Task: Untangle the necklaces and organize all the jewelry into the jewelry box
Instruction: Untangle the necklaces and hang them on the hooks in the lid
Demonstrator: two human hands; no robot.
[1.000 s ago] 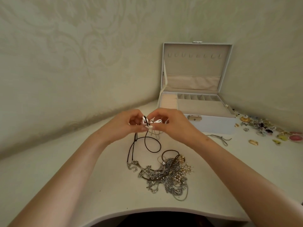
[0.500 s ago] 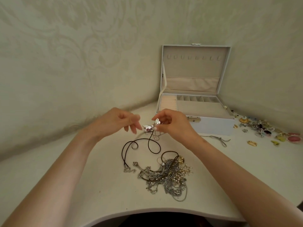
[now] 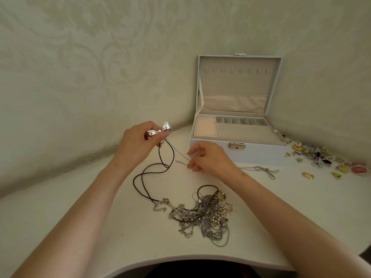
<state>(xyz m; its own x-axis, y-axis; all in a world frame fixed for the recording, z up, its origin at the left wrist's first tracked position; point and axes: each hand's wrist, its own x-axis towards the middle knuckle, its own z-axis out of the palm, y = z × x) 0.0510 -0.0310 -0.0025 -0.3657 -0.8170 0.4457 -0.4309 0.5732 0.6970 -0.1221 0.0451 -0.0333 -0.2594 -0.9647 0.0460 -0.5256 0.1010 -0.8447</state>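
Observation:
My left hand (image 3: 136, 144) holds a shiny silver bow pendant (image 3: 159, 131) lifted above the table. A dark brown cord (image 3: 149, 177) hangs from it and loops down to the tangled heap of necklaces (image 3: 204, 213). My right hand (image 3: 210, 160) pinches a thin silver chain (image 3: 181, 156) that runs from the pendant to the table. The white jewelry box (image 3: 261, 155) stands open behind my right hand, its beige compartments bare.
Another silver chain (image 3: 261, 169) lies in front of the box. Several loose earrings, brooches and rings (image 3: 321, 157) are scattered at the right, with a gold ring (image 3: 308, 175) nearer me. The wall closes the back; the table's curved edge is near me.
The pendant passed from my right hand to my left hand, which rose and moved left with it. My right hand dropped to the thin chain. The brown cord stretched out.

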